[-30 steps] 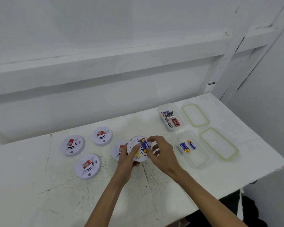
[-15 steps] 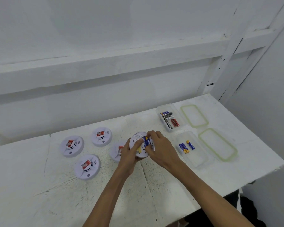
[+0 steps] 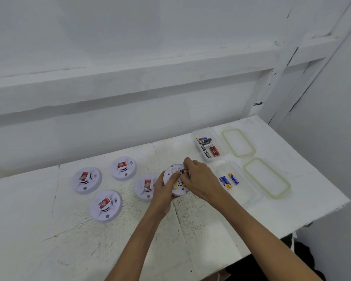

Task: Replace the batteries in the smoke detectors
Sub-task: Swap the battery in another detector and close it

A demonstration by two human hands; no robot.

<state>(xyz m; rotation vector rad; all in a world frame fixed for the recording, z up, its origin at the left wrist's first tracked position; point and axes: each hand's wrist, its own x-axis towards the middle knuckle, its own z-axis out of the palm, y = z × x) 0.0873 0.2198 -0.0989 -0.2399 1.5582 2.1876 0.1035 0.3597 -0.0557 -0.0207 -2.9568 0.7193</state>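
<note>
Round white plastic smoke detector is gripped back-up by the left hand, while a blue-yellow battery gets pinched into it by the curled right hand.

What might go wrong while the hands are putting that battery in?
The right hand pinches the battery with its fingertips, so it might slip or go in backwards. The left hand alone holds the open detector; it might slip and bump the neighbouring detector beside it.
</note>
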